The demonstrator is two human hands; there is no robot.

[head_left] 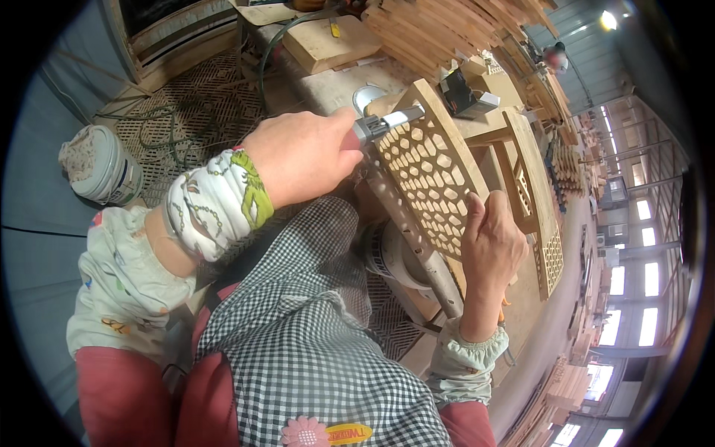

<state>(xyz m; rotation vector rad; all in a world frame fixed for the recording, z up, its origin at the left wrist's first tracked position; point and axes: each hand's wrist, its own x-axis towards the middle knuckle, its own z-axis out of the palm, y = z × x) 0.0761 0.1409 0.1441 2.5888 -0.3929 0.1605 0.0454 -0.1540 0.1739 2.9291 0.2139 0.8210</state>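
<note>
Pressing grey power tool (383, 123) into lattice wood panel (432, 175) at 12 o'clock; left hand (302, 156) grip closed round tool, right hand (491, 246) clamps panel edge at 3 o'clock. Judgement: keep panel braced, tool square.

Workbench and floor mat

A dusty workbench (335, 86) at the far middle carries a thick wooden block (328, 45), stacked wooden slats (447, 30) and a small black box (463, 95). On the patterned floor mat (201, 104) at left stands a white bucket (104, 167).
</note>
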